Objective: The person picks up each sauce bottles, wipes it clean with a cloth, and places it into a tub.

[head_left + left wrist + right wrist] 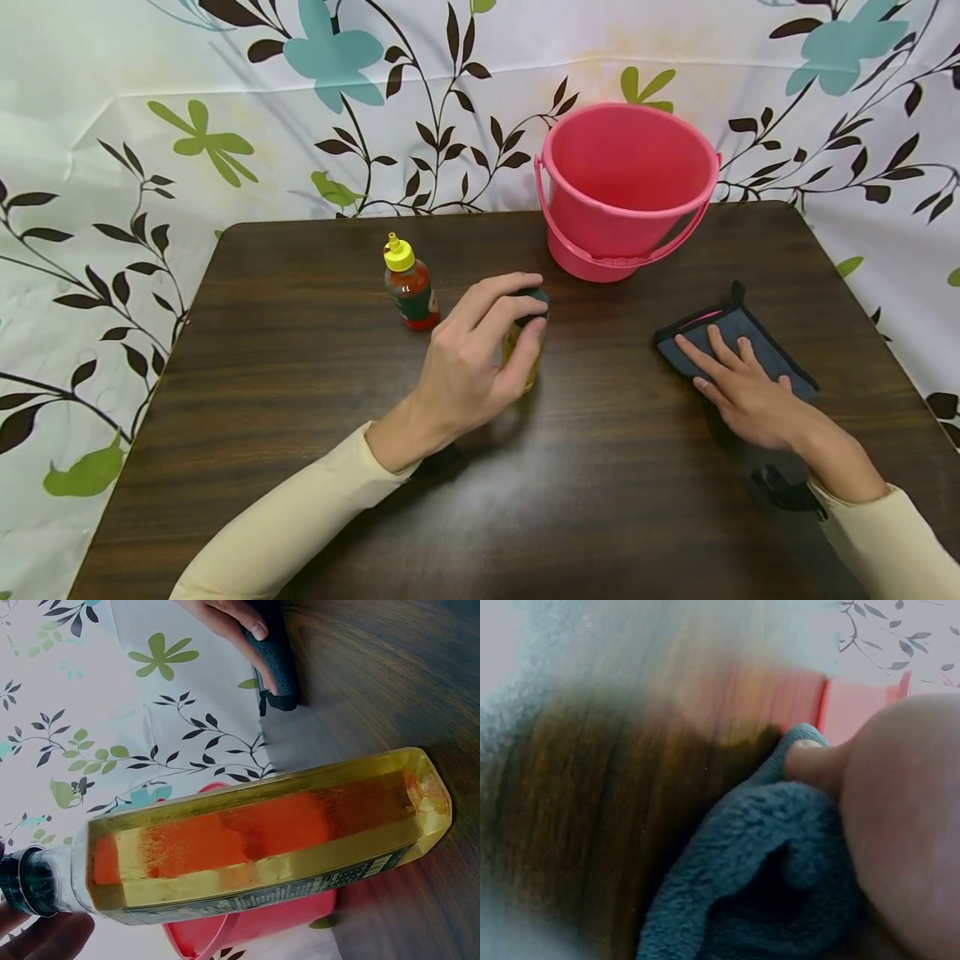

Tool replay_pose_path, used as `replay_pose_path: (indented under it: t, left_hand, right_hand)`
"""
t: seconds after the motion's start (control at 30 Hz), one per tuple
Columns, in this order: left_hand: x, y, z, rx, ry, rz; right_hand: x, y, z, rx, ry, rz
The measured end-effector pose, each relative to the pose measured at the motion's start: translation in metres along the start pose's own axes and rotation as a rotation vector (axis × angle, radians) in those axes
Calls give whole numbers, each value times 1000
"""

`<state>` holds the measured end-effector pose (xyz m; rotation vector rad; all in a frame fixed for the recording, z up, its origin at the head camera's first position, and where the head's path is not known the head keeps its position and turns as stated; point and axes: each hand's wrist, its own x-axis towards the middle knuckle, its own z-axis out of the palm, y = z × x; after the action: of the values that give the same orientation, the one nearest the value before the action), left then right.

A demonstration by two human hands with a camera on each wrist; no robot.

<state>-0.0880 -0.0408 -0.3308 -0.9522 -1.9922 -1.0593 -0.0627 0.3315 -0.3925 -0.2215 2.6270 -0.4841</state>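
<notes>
My left hand [471, 354] pinches the dark cap [532, 302] of a clear bottle of yellow oil [528, 367] from above. The left wrist view shows this oil bottle [255, 832] at full length, with square sides and a printed label; its base is at or close to the tabletop. At the right, my right hand [757, 400] rests with spread fingers on a folded grey-blue cloth [780, 364] with black edging and a loop. Close up, the cloth [757, 825] looks fuzzy and bulges in a fold beside the right hand [915, 817].
A pink bucket [630, 192] stands at the back of the dark wooden table [300, 400], its handle hanging in front. Left of the oil bottle is a red sauce bottle [411, 287] with a yellow nozzle cap. A leaf-patterned curtain [225, 108] hangs behind the table.
</notes>
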Motion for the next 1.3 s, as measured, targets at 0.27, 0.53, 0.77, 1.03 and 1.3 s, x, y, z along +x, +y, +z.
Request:
replay_pose_path:
  t: [0.27,0.53,0.77,1.03,1.3]
  left_hand:
    - [-3,2,-5,-42,1,-27]
    - [3,1,-8,-93,-21,-74]
    - [6,2,-12,-155,-46,-200]
    - [10,4,-16,-241,-79,-345]
    - [9,6,-13,-272,-56,-417]
  right_hand:
    - [-2,3,-3,158,19,-19]
    - [-13,4,-14,544,157,22]
    - [-21,-8,-10,1288,267,-156]
    - [-22,-56,0,1684,239,-474]
    - [-20,-121,0,1447,300,-480]
